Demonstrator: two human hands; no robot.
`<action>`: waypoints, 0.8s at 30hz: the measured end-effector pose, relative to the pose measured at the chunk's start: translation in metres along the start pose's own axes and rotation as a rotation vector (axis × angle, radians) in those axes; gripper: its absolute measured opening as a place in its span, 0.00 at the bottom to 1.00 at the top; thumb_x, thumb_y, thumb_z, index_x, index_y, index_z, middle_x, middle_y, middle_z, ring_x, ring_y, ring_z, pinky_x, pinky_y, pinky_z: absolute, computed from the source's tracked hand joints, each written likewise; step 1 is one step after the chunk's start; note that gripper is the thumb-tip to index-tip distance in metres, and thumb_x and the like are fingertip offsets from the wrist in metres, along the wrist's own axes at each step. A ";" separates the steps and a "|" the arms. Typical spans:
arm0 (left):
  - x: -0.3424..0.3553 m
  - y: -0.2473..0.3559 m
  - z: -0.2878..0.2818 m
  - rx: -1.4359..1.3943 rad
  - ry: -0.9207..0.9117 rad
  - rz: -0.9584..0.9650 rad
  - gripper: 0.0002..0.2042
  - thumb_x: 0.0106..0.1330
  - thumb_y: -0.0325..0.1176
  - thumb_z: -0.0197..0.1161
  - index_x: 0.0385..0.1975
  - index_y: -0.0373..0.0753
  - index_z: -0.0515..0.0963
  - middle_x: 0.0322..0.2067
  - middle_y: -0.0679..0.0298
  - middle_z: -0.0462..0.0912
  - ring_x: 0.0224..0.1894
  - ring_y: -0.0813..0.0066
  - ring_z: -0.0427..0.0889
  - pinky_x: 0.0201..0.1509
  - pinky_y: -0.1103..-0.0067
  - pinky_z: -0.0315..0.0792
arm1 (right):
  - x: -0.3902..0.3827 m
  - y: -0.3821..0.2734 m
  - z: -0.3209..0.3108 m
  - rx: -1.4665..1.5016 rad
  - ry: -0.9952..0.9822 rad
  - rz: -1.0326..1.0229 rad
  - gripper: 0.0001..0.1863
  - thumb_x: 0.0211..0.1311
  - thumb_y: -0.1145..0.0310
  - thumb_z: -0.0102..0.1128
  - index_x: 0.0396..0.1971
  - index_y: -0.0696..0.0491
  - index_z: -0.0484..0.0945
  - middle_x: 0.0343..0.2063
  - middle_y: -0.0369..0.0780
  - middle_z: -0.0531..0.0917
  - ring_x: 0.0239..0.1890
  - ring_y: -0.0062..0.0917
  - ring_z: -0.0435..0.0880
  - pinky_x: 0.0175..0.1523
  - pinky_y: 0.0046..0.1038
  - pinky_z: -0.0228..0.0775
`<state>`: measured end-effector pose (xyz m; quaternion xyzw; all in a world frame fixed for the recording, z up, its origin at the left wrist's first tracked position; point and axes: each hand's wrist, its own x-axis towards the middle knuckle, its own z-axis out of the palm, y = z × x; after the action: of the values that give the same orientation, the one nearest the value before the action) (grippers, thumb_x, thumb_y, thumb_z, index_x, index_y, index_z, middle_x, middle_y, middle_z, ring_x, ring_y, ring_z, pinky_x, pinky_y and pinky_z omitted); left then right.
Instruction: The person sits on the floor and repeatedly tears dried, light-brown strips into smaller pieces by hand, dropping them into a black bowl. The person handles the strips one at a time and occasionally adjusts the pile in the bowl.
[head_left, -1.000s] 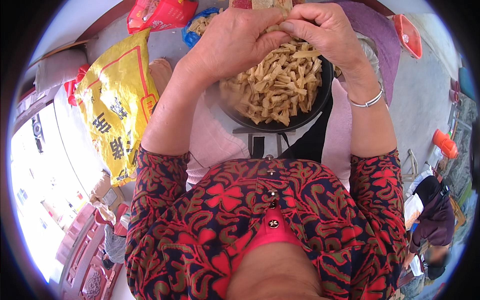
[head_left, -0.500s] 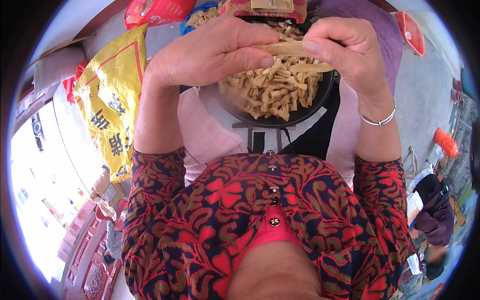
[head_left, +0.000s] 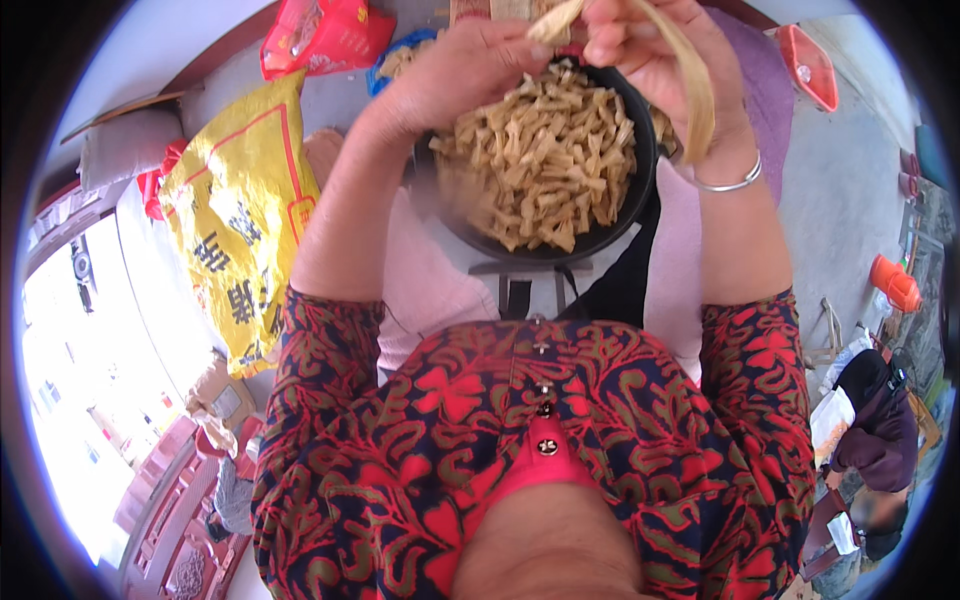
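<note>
Above the far edge of a round black pan [head_left: 646,110], both my hands hold a long, flat, pale tan strip [head_left: 693,85]. My left hand [head_left: 475,75] pinches the bent or knotted end of the strip. My right hand [head_left: 690,50] has its fingers curled around the strip higher up, and the loose end hangs down across the palm toward the wrist. Heaped in the pan are many short tan knotted pieces [head_left: 550,160] of similar material. What the strip is made of, I cannot tell.
A yellow sack [head_left: 245,220] lies to the left, with a red bag [head_left: 320,40] and a blue bag [head_left: 388,68] beyond it. On the right are a purple cloth [head_left: 770,120], an orange basket [head_left: 808,65] and orange containers [head_left: 893,283]. Another person [head_left: 880,425] sits at lower right.
Both hands have moved farther away from me, uncovering more of the pan. The strip, stretched between them before, is now bent at my left fingers and hangs over my right hand.
</note>
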<state>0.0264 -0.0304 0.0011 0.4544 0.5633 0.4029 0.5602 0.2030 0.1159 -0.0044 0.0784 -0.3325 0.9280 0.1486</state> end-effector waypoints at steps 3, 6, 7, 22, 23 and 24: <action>0.009 0.000 0.012 0.064 0.034 -0.015 0.11 0.70 0.40 0.53 0.33 0.40 0.75 0.19 0.80 0.65 0.20 0.92 0.60 0.20 0.88 0.53 | 0.006 0.001 -0.005 -0.501 0.036 -0.145 0.18 0.67 0.60 0.54 0.45 0.60 0.76 0.31 0.34 0.77 0.32 0.15 0.70 0.41 0.18 0.64; 0.008 -0.007 0.016 0.184 0.050 0.085 0.13 0.70 0.40 0.53 0.30 0.35 0.74 0.20 0.77 0.67 0.26 0.88 0.65 0.26 0.85 0.62 | 0.010 0.005 -0.003 -0.868 0.318 -0.261 0.20 0.71 0.55 0.49 0.36 0.57 0.81 0.32 0.31 0.80 0.33 0.13 0.73 0.41 0.18 0.65; 0.011 -0.012 0.016 0.219 -0.004 0.122 0.13 0.70 0.40 0.53 0.30 0.36 0.74 0.20 0.76 0.67 0.26 0.87 0.65 0.27 0.84 0.63 | 0.011 0.008 -0.001 -0.791 0.349 -0.331 0.18 0.71 0.56 0.48 0.40 0.57 0.79 0.30 0.33 0.79 0.32 0.14 0.75 0.38 0.19 0.67; 0.018 0.004 0.019 -0.508 0.104 0.439 0.24 0.73 0.51 0.36 0.45 0.33 0.68 0.43 0.53 0.77 0.52 0.61 0.76 0.59 0.66 0.68 | 0.015 0.031 0.038 -0.091 0.237 0.535 0.19 0.72 0.56 0.43 0.28 0.55 0.70 0.11 0.34 0.70 0.07 0.12 0.63 0.11 0.16 0.58; 0.018 0.006 0.017 -0.558 0.067 0.424 0.22 0.73 0.49 0.36 0.41 0.34 0.68 0.41 0.53 0.77 0.51 0.59 0.76 0.59 0.64 0.68 | 0.016 0.035 0.038 -0.085 0.232 0.540 0.18 0.72 0.57 0.45 0.28 0.56 0.71 0.12 0.34 0.70 0.07 0.12 0.64 0.11 0.16 0.59; 0.016 0.009 0.022 -0.626 0.215 0.348 0.17 0.74 0.45 0.36 0.31 0.39 0.66 0.27 0.61 0.74 0.38 0.65 0.78 0.51 0.65 0.72 | 0.017 0.040 0.038 -0.079 0.228 0.544 0.17 0.71 0.59 0.47 0.27 0.57 0.71 0.12 0.34 0.71 0.07 0.12 0.65 0.11 0.16 0.60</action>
<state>0.0499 -0.0141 0.0041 0.3050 0.3828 0.6903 0.5328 0.1761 0.0661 0.0054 -0.1240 -0.3585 0.9229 -0.0663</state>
